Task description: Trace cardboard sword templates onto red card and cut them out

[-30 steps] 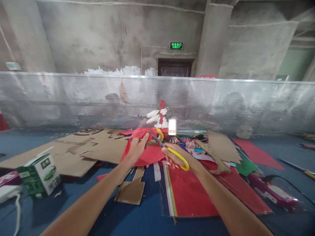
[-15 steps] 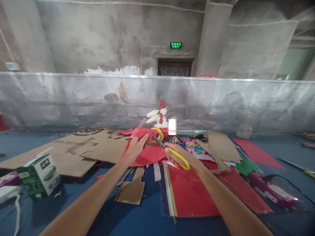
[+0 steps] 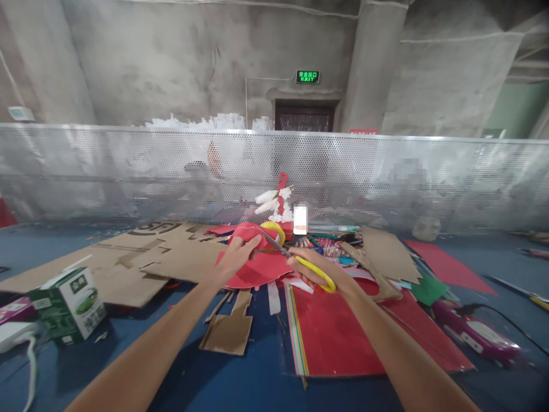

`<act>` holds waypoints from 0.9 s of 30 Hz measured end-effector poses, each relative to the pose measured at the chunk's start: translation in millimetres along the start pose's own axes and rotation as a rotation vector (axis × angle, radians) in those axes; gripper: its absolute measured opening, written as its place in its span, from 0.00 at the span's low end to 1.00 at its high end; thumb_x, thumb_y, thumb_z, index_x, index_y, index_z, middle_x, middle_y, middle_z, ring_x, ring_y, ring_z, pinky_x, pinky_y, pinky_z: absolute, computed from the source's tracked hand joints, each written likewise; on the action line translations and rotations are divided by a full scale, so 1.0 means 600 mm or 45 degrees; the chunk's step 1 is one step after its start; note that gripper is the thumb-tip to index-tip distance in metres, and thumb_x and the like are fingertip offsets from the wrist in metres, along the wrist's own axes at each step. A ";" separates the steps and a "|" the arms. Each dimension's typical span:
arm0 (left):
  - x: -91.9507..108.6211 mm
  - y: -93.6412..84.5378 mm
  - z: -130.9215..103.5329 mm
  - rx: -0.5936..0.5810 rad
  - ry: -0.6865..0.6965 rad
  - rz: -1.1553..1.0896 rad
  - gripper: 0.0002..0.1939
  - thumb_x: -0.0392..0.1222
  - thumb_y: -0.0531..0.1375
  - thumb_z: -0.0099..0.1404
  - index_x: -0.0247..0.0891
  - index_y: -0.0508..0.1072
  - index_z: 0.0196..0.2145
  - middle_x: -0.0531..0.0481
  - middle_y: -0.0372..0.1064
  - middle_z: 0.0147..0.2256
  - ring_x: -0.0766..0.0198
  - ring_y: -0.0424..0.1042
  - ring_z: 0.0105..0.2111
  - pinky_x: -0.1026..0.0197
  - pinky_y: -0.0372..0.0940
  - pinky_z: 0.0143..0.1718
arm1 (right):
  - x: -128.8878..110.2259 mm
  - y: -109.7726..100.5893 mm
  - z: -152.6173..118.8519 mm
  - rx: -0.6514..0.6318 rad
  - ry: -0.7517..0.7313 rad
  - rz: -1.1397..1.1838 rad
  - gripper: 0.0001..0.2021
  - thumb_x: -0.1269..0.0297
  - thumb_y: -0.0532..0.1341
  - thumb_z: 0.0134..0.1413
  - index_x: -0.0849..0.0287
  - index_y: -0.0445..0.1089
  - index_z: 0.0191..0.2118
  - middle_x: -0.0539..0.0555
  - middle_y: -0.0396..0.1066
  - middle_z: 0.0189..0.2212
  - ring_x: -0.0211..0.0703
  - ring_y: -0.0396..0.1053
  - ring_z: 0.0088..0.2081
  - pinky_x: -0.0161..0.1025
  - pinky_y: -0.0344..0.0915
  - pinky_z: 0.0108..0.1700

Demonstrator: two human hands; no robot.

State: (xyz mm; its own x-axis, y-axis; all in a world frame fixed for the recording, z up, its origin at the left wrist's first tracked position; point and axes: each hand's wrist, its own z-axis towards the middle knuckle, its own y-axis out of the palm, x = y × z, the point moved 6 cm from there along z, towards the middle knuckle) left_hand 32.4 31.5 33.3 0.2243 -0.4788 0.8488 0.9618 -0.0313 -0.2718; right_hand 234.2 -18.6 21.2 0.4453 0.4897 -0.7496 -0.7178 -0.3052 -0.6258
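Observation:
My left hand (image 3: pixel 237 255) is closed on a sheet of red paper (image 3: pixel 261 270), pinching its upper part between thumb and fingers. In my right hand (image 3: pixel 306 264) is a pair of scissors (image 3: pixel 316 271) with yellow handles. Their blades point up and left and lie at the paper's raised edge, close to my left fingers. A yellow tape roll (image 3: pixel 278 230) stands just behind the blades, partly covered. Beyond it is a red stand with white flowers (image 3: pixel 274 201). Below my right hand lies a pack of red and coloured paper (image 3: pixel 338 337).
Cardboard sheets (image 3: pixel 115 269) spread over the left of the blue table (image 3: pixel 171 377). A green and white box (image 3: pixel 68 309) stands at the left. A purple device (image 3: pixel 474 332) with a black cable lies at the right, near another yellow-handled tool (image 3: pixel 521 293). A perforated metal panel (image 3: pixel 128 171) runs across the back.
My right hand and the scissors have shifted slightly to the right. The raised part of the red paper in my left hand has folded a little differently; the hold is the same.

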 end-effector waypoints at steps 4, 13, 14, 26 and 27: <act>-0.003 0.002 0.002 -0.017 -0.005 -0.030 0.18 0.53 0.60 0.63 0.37 0.69 0.24 0.55 0.61 0.16 0.68 0.61 0.19 0.63 0.57 0.25 | 0.005 0.000 0.002 -0.004 0.012 0.018 0.25 0.36 0.53 0.62 0.57 0.62 0.39 0.45 0.62 0.21 0.31 0.61 0.16 0.28 0.60 0.14; 0.000 -0.007 0.002 0.115 0.069 -0.137 0.17 0.54 0.60 0.65 0.38 0.68 0.28 0.57 0.62 0.17 0.69 0.60 0.18 0.65 0.55 0.22 | -0.006 -0.002 -0.005 -0.005 0.003 0.029 0.25 0.37 0.52 0.64 0.57 0.60 0.37 0.44 0.61 0.19 0.31 0.60 0.15 0.27 0.60 0.15; 0.002 -0.008 0.001 0.124 0.079 -0.123 0.17 0.54 0.60 0.65 0.38 0.68 0.28 0.57 0.62 0.17 0.69 0.60 0.18 0.65 0.55 0.22 | -0.007 -0.001 -0.005 0.001 0.001 0.030 0.25 0.37 0.52 0.64 0.57 0.60 0.37 0.44 0.62 0.19 0.31 0.61 0.15 0.27 0.60 0.15; 0.000 -0.005 0.001 0.155 0.101 -0.016 0.19 0.54 0.58 0.65 0.39 0.65 0.24 0.56 0.61 0.16 0.69 0.61 0.18 0.65 0.56 0.21 | 0.028 0.023 0.018 0.051 -0.004 0.108 0.27 0.34 0.50 0.63 0.56 0.63 0.44 0.46 0.64 0.22 0.30 0.61 0.15 0.25 0.55 0.13; -0.002 -0.004 0.001 0.153 0.098 -0.019 0.19 0.54 0.58 0.65 0.39 0.65 0.24 0.56 0.61 0.16 0.68 0.60 0.18 0.65 0.55 0.21 | 0.027 0.023 0.018 0.058 -0.012 0.106 0.27 0.34 0.51 0.63 0.56 0.63 0.45 0.46 0.64 0.22 0.30 0.62 0.15 0.25 0.54 0.13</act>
State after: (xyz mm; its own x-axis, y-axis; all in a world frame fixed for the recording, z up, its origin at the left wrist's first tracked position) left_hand 30.1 32.6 33.1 0.2015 -0.5450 0.8139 0.9779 0.0641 -0.1992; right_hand 225.8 -6.3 2.7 0.3785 0.4720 -0.7962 -0.7757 -0.3076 -0.5511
